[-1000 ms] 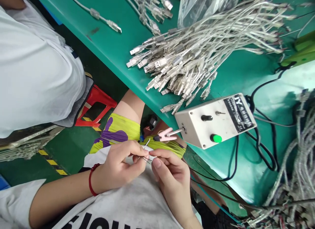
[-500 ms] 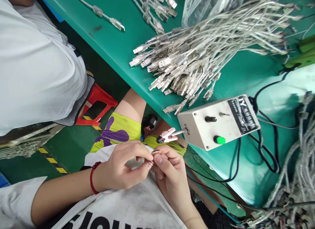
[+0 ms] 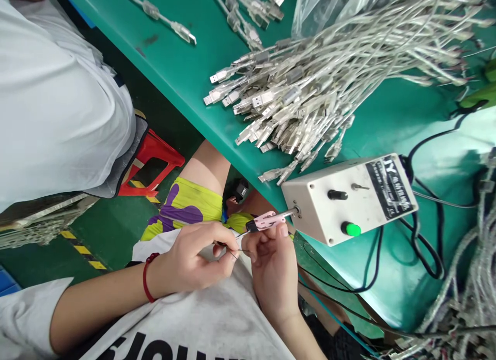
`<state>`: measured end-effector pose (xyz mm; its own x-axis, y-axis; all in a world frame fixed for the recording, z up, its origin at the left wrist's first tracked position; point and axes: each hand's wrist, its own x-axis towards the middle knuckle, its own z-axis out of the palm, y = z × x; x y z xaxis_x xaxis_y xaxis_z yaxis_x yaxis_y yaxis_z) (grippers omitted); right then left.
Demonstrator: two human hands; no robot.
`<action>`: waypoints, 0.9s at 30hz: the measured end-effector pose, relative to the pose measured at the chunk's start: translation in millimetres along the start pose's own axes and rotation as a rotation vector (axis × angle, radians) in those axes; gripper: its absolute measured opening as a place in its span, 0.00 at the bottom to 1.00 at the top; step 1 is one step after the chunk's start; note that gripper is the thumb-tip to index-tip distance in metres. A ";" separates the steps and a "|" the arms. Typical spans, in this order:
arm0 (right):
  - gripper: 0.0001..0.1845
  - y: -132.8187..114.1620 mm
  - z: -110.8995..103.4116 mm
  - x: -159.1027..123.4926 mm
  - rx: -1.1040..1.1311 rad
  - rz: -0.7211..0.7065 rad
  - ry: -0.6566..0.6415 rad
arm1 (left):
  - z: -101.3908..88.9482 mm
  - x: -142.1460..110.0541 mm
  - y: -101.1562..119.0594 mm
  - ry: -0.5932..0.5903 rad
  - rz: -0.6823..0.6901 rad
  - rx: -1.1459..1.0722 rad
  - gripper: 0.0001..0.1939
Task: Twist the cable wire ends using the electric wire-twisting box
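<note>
My left hand [image 3: 201, 254], with a red cord bracelet on its wrist, is closed in a pinch on thin wires [image 3: 233, 253], whose ends stick out past the fingertips. Beside it, my right hand [image 3: 274, 262] has its thumb on the pink clip [image 3: 267, 221], whose handles are pressed together. The clip has black-tipped jaws pointing left and sits on a metal shaft from the white control box [image 3: 349, 200]. A pale strand shows just below the jaws; whether it lies between them I cannot tell. Curled fingers hide part of the wires.
A large bundle of USB cables [image 3: 294, 96] lies on the green table [image 3: 163, 86] beyond the box. More cables [image 3: 468, 277] are heaped at right, near black cords [image 3: 434, 236]. At left a person in white [image 3: 58, 112] sits by a red stool [image 3: 155, 158].
My right hand has shifted from the wires up to the clip, and the clip's spread handles are now squeezed together. My left hand has stayed nearly in place with the wires.
</note>
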<state>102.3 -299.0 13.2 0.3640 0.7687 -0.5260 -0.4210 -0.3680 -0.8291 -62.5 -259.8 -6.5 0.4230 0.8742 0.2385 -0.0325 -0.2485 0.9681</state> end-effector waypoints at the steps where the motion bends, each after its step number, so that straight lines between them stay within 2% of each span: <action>1: 0.32 -0.5 -0.2 1.9 0.009 -0.007 0.020 | 0.6 -0.5 -1.3 0.019 -0.016 0.012 0.14; 4: 0.25 -4.5 -1.6 4.2 0.091 -0.015 -0.003 | 2.7 -0.9 -4.9 0.067 -0.065 0.030 0.13; 10: 0.21 -6.1 -1.1 4.1 0.232 0.028 -0.137 | 5.5 2.2 -7.3 0.095 -0.128 0.005 0.10; 17: 0.14 0.5 -0.4 7.4 0.290 0.016 -0.152 | 9.6 3.5 -13.6 0.103 -0.188 0.001 0.08; 23: 0.17 1.1 -2.1 5.7 0.277 0.002 -0.186 | 11.0 1.6 -16.2 0.099 -0.211 0.002 0.08; 27: 0.28 5.8 -12.2 5.6 0.103 0.019 -0.151 | 11.5 1.5 -14.7 0.101 -0.211 -0.011 0.08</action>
<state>112.0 -303.2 3.2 0.2294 0.8348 -0.5006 -0.5122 -0.3338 -0.7914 -51.0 -259.6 -21.2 0.3288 0.9437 0.0362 0.0374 -0.0513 0.9980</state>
